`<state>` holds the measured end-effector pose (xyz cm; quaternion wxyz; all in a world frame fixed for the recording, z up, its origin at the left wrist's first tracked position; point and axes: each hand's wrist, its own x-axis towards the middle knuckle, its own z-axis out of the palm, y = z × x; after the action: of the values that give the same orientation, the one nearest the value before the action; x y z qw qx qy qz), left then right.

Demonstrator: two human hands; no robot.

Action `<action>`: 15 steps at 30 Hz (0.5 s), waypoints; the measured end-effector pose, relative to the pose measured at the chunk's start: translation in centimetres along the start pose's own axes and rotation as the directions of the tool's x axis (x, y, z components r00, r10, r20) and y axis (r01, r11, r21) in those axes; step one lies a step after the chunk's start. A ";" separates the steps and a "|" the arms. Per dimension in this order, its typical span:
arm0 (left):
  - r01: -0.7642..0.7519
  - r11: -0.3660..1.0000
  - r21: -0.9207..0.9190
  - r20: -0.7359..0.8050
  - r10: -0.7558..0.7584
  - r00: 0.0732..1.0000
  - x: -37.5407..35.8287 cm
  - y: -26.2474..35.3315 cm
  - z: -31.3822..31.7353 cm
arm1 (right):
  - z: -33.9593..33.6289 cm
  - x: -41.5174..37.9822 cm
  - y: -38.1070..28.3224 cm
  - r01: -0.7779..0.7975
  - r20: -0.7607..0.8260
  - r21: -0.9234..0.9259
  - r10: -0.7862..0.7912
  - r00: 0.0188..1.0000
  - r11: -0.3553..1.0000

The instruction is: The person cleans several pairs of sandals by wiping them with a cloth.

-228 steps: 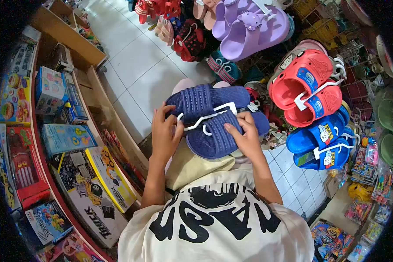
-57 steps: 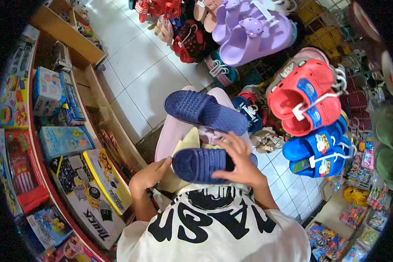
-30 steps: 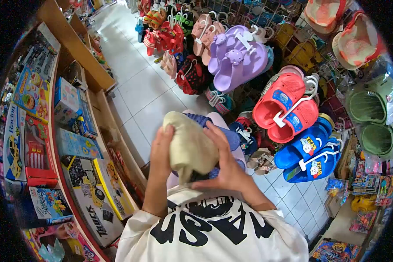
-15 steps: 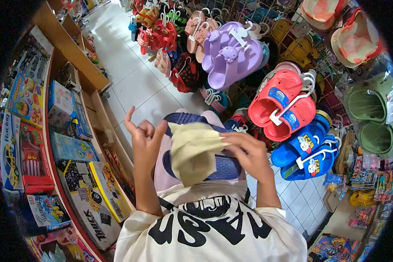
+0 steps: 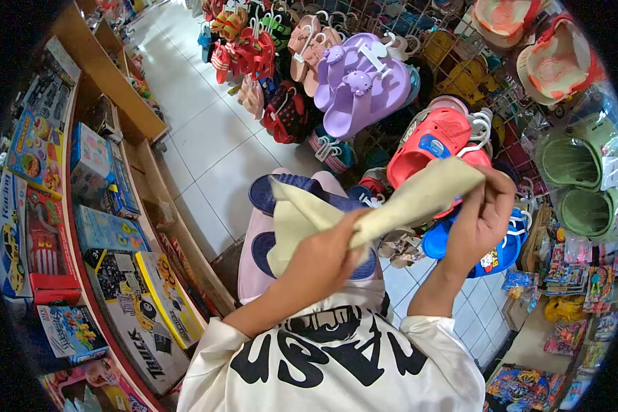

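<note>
A pale yellow cloth is stretched between my two hands. My left hand is closed round its bunched middle, and a loose flap hangs past it on the left. At the far end on the right, my right hand pinches the cloth between thumb and fingers. Under the cloth, a pair of navy blue slippers with a textured surface lies across my lap. The cloth and my left hand partly cover them.
Lilac slippers, red clogs and blue slippers hang on a rack at the right. Boxed toys fill the shelf at the left. White floor tiles run ahead between them.
My left hand has come across to the right and closed on the cloth. My right hand has moved right with its end, drawing the cloth out sideways.
</note>
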<state>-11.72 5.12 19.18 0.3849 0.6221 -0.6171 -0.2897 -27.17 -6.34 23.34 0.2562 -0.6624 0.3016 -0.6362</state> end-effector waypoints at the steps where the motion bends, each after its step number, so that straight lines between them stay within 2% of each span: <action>1: -0.025 1.000 -0.017 -0.017 0.025 1.000 -0.1 0.7 0.4 | -0.6 -0.6 0.1 -0.123 -0.043 0.051 0.125 0.991 0.991; 2: -0.048 0.996 -0.074 0.025 0.050 0.998 -0.2 1.7 0.5 | -1.1 -1.4 0.1 -0.243 -0.081 0.104 0.252 0.964 0.964; 3: -0.027 0.989 -0.145 0.058 0.036 0.998 -0.4 2.6 1.1 | -0.8 -2.2 -1.6 -0.376 0.033 0.382 0.394 0.918 0.844; 4: -0.005 0.977 -0.215 0.091 0.025 0.996 -0.4 3.3 1.9 | -0.8 -3.2 -2.0 -0.371 0.113 0.313 0.354 0.928 0.874; 6: -0.044 0.922 -0.383 0.260 0.154 0.953 0.1 3.4 3.1 | -1.4 -4.8 -1.6 -0.381 0.281 0.159 0.329 0.902 0.911; 7: -0.191 0.918 -0.348 0.251 0.288 0.924 -0.1 2.0 4.8 | -1.9 -5.4 -1.2 -0.388 0.366 0.070 0.339 0.867 0.919; 9: -0.445 0.840 -0.311 0.206 0.516 0.831 0.1 -0.6 6.0 | -4.3 -5.8 0.5 -0.450 0.505 -0.155 0.462 0.729 0.879; 10: -0.563 0.775 -0.286 0.186 0.621 0.761 0.2 -1.3 6.1 | -4.5 -6.2 0.9 -0.412 0.446 -0.177 0.446 0.776 0.894; 11: -0.505 0.791 -0.345 0.145 0.577 0.804 -0.1 -1.9 5.8 | -4.6 -6.4 1.3 -0.374 0.387 -0.202 0.425 0.819 0.905; 12: -0.321 0.865 -0.387 0.324 0.453 0.831 -0.3 -2.4 4.6 | -4.8 -6.6 1.5 -0.341 0.324 -0.231 0.402 0.856 0.911; 13: -0.126 0.913 -0.388 0.501 0.324 0.803 -0.1 -3.4 2.7 | -5.1 -6.5 1.5 -0.385 0.307 -0.300 0.471 0.827 0.873; 14: 0.067 0.935 -0.349 0.663 0.195 0.723 0.1 -4.5 1.1 | -4.7 -6.5 1.9 -0.270 0.383 -0.349 0.399 0.833 0.897; 15: 0.048 0.959 -0.278 0.528 0.111 0.842 0.1 -5.8 -0.1 | -3.6 -6.4 2.5 -0.147 0.461 -0.386 0.329 0.824 0.911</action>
<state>-8.53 4.66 14.42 0.2849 0.4442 -0.6633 -0.5306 -31.01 -3.26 17.30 0.2900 -0.7984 0.4063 -0.3368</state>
